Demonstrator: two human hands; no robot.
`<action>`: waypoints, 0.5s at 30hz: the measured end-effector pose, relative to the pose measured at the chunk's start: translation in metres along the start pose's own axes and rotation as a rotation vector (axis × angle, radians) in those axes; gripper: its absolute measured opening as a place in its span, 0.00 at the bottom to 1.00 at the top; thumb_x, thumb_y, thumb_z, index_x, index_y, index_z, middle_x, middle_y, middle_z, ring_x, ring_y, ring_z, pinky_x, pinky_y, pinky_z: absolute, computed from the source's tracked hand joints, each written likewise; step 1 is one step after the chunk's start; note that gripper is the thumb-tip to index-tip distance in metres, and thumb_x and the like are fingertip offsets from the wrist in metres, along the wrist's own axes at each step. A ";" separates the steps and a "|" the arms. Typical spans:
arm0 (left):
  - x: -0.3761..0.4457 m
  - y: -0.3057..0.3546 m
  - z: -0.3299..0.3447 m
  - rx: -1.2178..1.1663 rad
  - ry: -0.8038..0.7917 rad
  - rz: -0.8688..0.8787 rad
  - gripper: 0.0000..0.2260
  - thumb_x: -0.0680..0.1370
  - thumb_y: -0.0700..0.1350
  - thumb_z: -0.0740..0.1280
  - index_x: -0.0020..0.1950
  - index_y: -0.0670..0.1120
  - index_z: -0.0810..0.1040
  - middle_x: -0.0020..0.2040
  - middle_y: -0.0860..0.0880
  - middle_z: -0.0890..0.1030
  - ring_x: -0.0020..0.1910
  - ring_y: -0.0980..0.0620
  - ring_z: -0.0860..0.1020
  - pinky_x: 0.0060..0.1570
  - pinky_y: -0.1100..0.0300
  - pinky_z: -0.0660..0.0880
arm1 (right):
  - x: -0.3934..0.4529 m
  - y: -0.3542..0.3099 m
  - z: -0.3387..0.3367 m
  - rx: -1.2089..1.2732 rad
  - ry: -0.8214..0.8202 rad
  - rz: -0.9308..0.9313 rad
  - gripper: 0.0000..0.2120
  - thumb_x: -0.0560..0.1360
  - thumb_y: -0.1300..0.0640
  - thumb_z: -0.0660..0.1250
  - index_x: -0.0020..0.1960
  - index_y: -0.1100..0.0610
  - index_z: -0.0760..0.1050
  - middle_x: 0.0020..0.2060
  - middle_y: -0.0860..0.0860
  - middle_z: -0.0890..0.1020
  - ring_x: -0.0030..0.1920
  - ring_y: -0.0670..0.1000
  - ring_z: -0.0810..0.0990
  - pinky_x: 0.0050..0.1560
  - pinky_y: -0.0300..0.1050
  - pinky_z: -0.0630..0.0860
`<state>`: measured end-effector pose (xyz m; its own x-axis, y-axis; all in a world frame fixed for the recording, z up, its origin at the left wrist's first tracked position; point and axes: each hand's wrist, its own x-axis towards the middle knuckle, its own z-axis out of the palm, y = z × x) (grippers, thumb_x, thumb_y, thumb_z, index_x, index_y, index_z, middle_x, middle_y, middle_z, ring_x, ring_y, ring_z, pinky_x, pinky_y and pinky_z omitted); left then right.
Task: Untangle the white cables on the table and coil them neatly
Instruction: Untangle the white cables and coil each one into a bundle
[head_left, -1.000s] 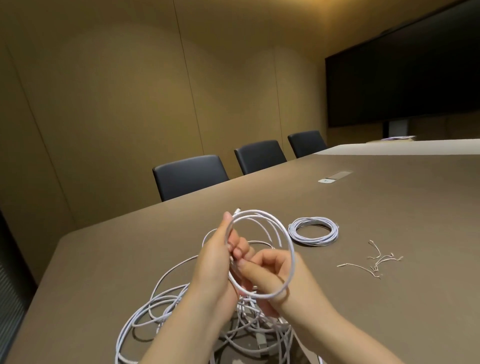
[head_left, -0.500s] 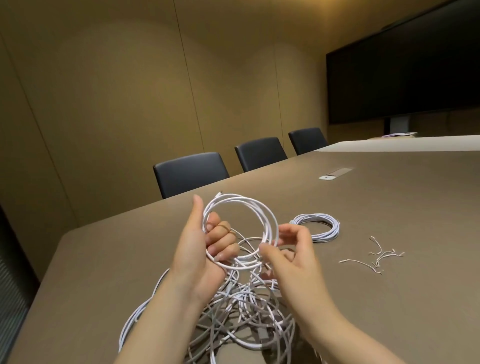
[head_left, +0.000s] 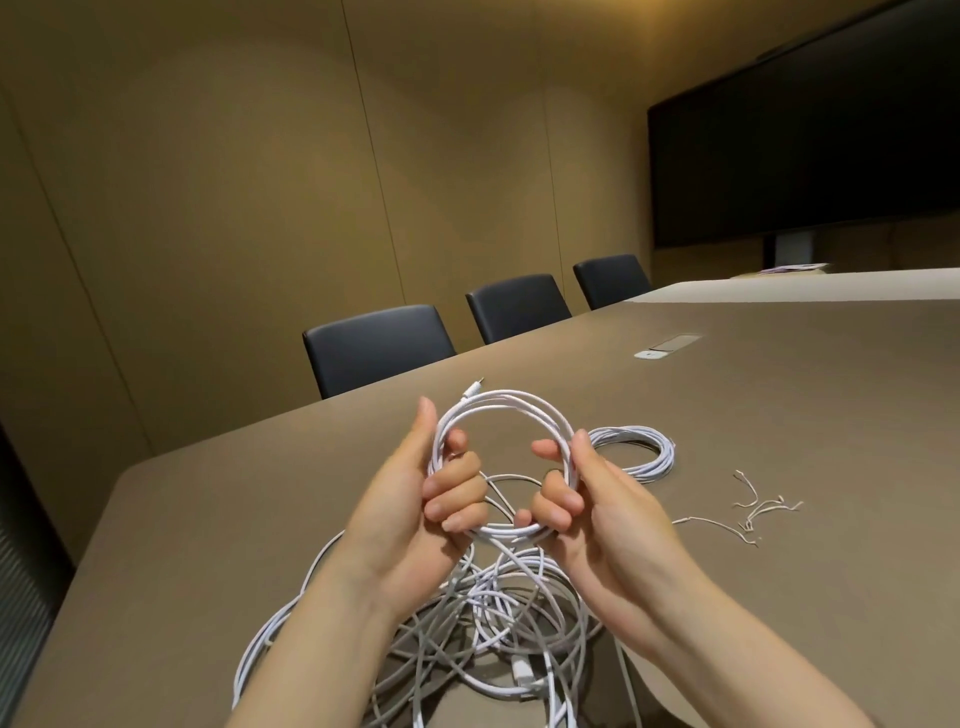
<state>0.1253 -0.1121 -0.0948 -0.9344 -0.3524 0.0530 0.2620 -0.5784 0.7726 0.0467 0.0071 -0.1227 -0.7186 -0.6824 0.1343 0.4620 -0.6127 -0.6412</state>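
Near the front edge of the table (head_left: 779, 415) the tangled cables (head_left: 467, 639) block the way under both hands. To the right lie a finished coil (head_left: 644, 452) and some small ties (head_left: 753, 512), with bare table between them. Toward the far edge, by the chairs (head_left: 374, 348), the surface is free.

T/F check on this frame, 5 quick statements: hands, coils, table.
1. Both hands hold one coil: the left hand and right hand each have a grip on the held coil. True.
2. A finished coil lies on the table, right of the hands. True.
3. The tangle is gone. False: loose cable lies piled below the hands.
4. Ties bind the held coil. False: they lie loose on the table, to the right.
5. Three chairs stand along the far edge. True.
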 end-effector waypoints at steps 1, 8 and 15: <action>0.000 0.001 -0.001 0.013 0.003 -0.001 0.22 0.76 0.62 0.63 0.37 0.43 0.73 0.26 0.52 0.57 0.21 0.57 0.57 0.20 0.66 0.57 | 0.000 0.000 0.000 -0.008 0.010 -0.006 0.15 0.82 0.54 0.56 0.52 0.65 0.73 0.25 0.50 0.63 0.24 0.47 0.63 0.32 0.44 0.75; 0.002 -0.002 -0.002 0.241 0.082 0.101 0.15 0.77 0.54 0.64 0.40 0.44 0.72 0.26 0.52 0.58 0.22 0.57 0.57 0.19 0.66 0.62 | 0.003 -0.001 -0.005 -0.128 -0.006 -0.022 0.13 0.83 0.61 0.55 0.56 0.66 0.76 0.28 0.54 0.73 0.28 0.50 0.72 0.41 0.49 0.81; 0.007 0.016 -0.011 0.035 0.143 0.232 0.17 0.80 0.55 0.59 0.37 0.46 0.67 0.25 0.54 0.56 0.19 0.59 0.55 0.18 0.67 0.52 | 0.004 0.004 -0.023 -0.825 -0.294 0.085 0.18 0.71 0.46 0.72 0.55 0.56 0.79 0.42 0.51 0.83 0.44 0.48 0.80 0.51 0.45 0.74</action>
<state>0.1256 -0.1321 -0.0887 -0.8061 -0.5742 0.1433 0.4543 -0.4453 0.7716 0.0333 0.0109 -0.1425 -0.4832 -0.8573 0.1777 -0.0966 -0.1496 -0.9840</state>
